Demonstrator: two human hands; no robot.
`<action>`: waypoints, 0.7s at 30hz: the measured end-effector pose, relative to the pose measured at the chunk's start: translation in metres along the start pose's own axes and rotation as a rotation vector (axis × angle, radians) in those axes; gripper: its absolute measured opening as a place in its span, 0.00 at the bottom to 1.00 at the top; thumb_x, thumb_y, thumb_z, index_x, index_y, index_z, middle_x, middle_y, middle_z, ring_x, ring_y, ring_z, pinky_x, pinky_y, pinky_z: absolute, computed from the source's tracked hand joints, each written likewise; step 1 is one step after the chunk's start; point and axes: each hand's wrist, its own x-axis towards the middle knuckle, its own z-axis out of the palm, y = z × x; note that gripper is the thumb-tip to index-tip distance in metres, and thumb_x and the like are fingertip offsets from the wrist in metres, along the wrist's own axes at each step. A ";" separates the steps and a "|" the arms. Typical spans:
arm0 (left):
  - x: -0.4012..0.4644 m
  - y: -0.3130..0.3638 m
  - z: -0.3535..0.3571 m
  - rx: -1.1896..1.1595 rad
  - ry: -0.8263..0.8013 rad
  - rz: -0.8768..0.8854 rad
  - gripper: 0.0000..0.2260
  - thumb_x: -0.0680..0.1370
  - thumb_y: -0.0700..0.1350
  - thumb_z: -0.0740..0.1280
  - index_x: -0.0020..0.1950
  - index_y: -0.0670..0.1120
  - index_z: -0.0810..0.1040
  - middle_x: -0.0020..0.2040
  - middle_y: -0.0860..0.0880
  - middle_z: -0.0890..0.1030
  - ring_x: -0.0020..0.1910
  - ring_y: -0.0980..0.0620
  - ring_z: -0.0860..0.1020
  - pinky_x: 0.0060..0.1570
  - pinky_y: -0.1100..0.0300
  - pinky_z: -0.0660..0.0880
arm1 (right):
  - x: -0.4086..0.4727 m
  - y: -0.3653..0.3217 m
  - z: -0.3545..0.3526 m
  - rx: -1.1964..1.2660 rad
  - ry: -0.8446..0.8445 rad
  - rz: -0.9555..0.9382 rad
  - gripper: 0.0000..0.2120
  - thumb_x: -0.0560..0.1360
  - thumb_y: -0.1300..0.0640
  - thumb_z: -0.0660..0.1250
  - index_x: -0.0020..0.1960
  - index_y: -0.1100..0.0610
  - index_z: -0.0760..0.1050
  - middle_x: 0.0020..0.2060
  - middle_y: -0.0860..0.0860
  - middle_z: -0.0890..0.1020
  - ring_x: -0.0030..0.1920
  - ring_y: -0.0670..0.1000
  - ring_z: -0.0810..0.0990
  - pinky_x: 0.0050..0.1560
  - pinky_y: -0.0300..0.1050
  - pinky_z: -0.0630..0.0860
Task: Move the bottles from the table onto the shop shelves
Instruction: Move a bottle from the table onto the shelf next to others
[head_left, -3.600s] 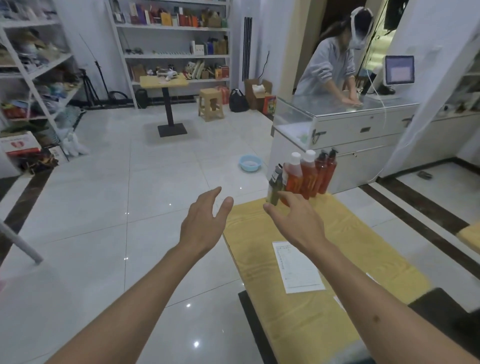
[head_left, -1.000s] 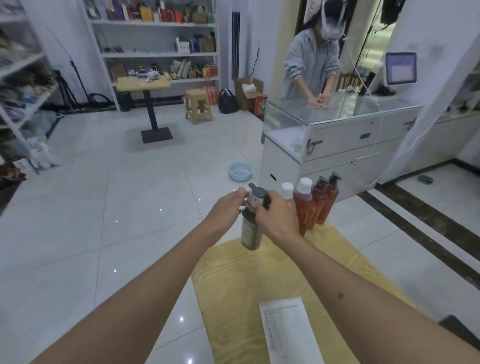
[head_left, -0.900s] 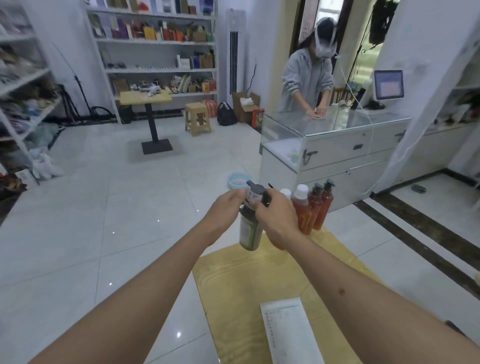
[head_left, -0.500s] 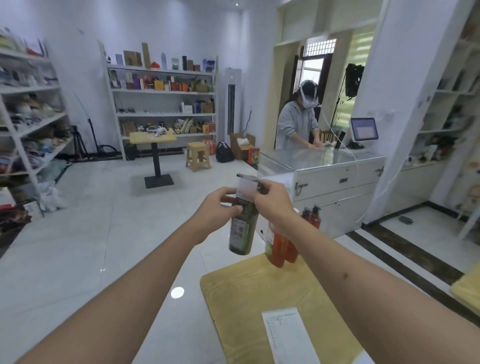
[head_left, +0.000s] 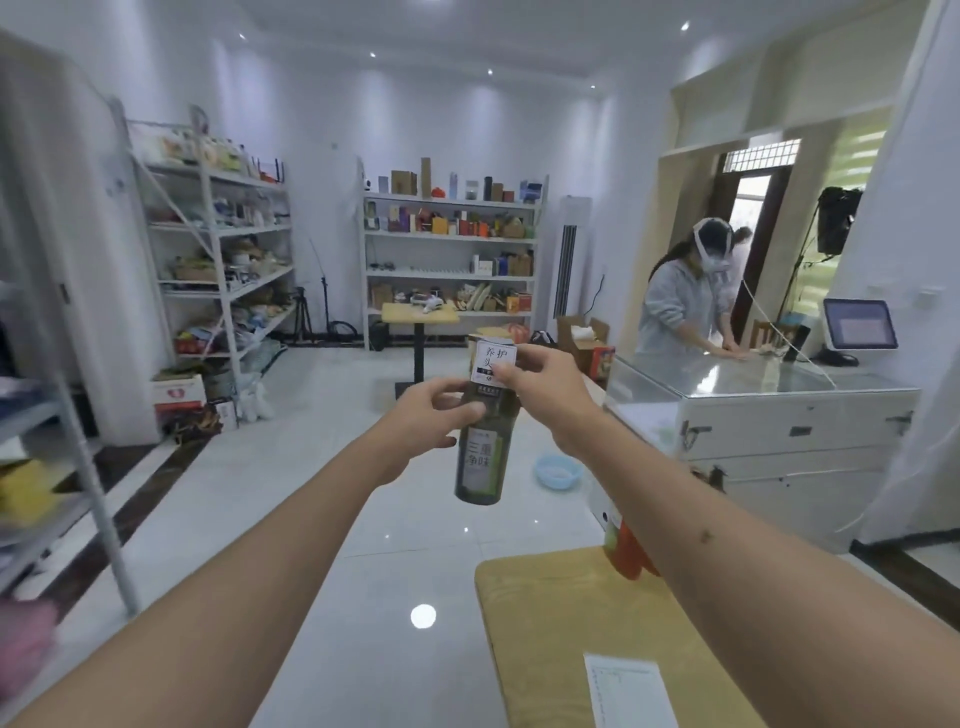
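Left hand (head_left: 439, 415): fingers curled round upper body of dark green bottle (head_left: 480, 457).
Right hand (head_left: 540, 387): pinches white tag at bottle neck.
Bottle: upright, in air, clear of yellow worktop (head_left: 561, 623).
Tip: keep both grips, carry level to shelves (head_left: 449, 275).
Contents: can't tell thru dark plastic.
Orange bottles (head_left: 623, 551): on worktop, partly behind right forearm.

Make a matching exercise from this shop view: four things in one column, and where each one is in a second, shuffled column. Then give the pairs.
Things:
1. green bottle
2. orange bottles
3. blue bowl
4. sheet of paper

Places:
A. on the white floor
B. flat on the near end of the yellow table
C. held up in the air by both hands
D. at the table's far end, partly behind the right arm

Pairs: 1-C, 2-D, 3-A, 4-B
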 end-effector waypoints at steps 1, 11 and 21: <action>-0.010 -0.002 -0.012 -0.009 0.021 -0.001 0.16 0.79 0.45 0.72 0.66 0.53 0.75 0.61 0.47 0.80 0.62 0.48 0.79 0.60 0.48 0.79 | -0.002 -0.006 0.013 0.015 -0.032 -0.006 0.10 0.81 0.60 0.68 0.62 0.57 0.81 0.51 0.49 0.84 0.49 0.46 0.82 0.42 0.36 0.76; -0.100 -0.020 -0.151 0.010 0.324 -0.053 0.17 0.78 0.41 0.73 0.65 0.51 0.76 0.57 0.47 0.80 0.57 0.49 0.80 0.53 0.48 0.82 | -0.011 -0.051 0.166 0.152 -0.299 -0.057 0.09 0.80 0.60 0.69 0.60 0.57 0.82 0.50 0.49 0.86 0.51 0.49 0.84 0.51 0.44 0.81; -0.196 -0.037 -0.323 0.138 0.681 -0.036 0.15 0.78 0.42 0.73 0.63 0.50 0.76 0.53 0.50 0.80 0.48 0.56 0.81 0.39 0.59 0.82 | -0.036 -0.103 0.363 0.316 -0.581 -0.006 0.11 0.80 0.62 0.69 0.62 0.58 0.78 0.56 0.56 0.84 0.57 0.57 0.84 0.49 0.47 0.83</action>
